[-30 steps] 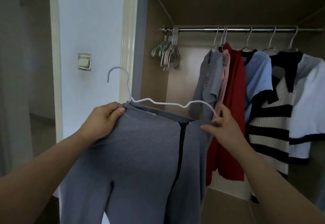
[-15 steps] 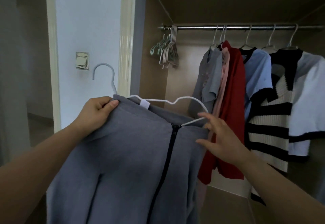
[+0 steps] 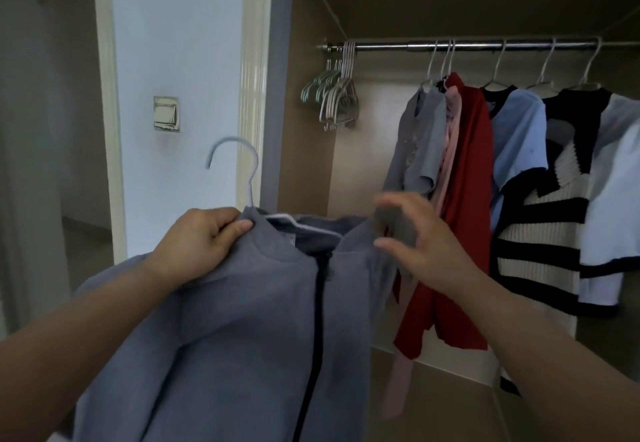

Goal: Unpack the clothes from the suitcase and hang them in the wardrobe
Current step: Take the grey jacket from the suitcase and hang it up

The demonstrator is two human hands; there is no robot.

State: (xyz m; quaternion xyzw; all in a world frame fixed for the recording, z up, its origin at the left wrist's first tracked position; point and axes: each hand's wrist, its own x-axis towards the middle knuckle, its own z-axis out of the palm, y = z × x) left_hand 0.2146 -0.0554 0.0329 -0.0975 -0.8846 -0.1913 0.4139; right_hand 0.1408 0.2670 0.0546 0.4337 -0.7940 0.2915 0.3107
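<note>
Two bare hands work at a grey zip-front fabric garment (image 3: 242, 320) draped on a white wire hanger (image 3: 242, 178), held in front of the open wardrobe's metal rail (image 3: 467, 46); the left hand (image 3: 201, 244) is closed on the garment's collar beside the hanger's neck; the right hand (image 3: 426, 247), blurred, is spread open just beside the garment's other shoulder; below the rail hang a red top (image 3: 460, 199) and a black-and-cream striped knit (image 3: 543, 233).

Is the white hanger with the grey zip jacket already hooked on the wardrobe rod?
No, the white hanger is off the rod, its hook free in the air.
</note>
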